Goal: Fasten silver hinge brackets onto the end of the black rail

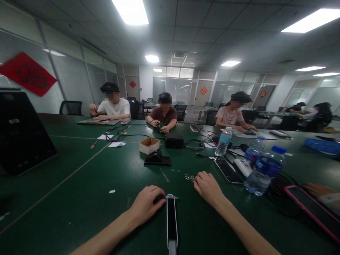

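Observation:
My left hand [147, 203] rests on the green table with its fingers curled and its thumb against the top end of a long, narrow device [172, 219] with a white frame and black face. A dark patch shows between thumb and fingers; what they hold, if anything, is unclear. To the right, my right hand [208, 186] lies with bent fingers, its fingertips down at a small cluster of shiny ring-like pieces [190, 177]. Some of these pieces lie just left of the fingertips. Whether a piece is pinched there is hidden.
Ahead stand an open cardboard box [148, 145], a black stand [157, 159] and a black box [174, 141]. On the right are a phone [227, 170], water bottles [265, 171], cables and a pink-edged phone [313, 209] near another person's hand [320, 189]. Several people sit opposite.

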Tool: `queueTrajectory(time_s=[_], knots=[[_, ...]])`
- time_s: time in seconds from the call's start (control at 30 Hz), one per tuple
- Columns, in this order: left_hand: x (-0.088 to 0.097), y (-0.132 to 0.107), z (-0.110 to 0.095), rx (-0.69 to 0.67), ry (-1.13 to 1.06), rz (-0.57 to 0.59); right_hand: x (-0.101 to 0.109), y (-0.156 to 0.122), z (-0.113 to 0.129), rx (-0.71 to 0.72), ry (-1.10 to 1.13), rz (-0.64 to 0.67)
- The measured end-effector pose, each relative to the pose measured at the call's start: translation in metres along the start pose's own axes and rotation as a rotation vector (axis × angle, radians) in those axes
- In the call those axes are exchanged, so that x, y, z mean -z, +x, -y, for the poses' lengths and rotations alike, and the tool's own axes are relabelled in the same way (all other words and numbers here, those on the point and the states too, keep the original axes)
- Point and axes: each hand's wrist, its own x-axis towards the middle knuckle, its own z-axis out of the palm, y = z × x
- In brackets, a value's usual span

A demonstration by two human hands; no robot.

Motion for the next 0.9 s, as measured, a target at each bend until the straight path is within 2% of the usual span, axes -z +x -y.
queueTrajectory(time_s=[0.13,0.33,0.43,0.57,0.7,0.8,0.9], knots=[[-0.001,-0.001,0.002,-0.008,-0.018,-0.004,0.004,-0.002,0.020,0.033,0.066,-0.087],[-0.006,0.001,0.004,-0.042,0.008,-0.043,0.012,-0.003,0.061,0.138,0.215,-0.091],[-0.006,0.002,0.002,-0.042,0.019,-0.049,0.010,-0.005,0.068,0.151,0.291,-0.108],[-0.005,0.000,0.001,-0.063,0.012,-0.060,0.008,-0.007,0.066,0.135,0.385,-0.114],[-0.005,-0.002,0.001,-0.128,0.037,-0.184,0.012,-0.007,0.067,0.189,0.461,-0.131],[-0.006,-0.003,0.000,-0.232,0.069,-0.290,0.017,-0.009,0.074,0.282,0.521,-0.154],[-0.009,-0.004,-0.003,-0.335,0.093,-0.341,0.023,-0.011,0.084,0.350,0.568,-0.150]])
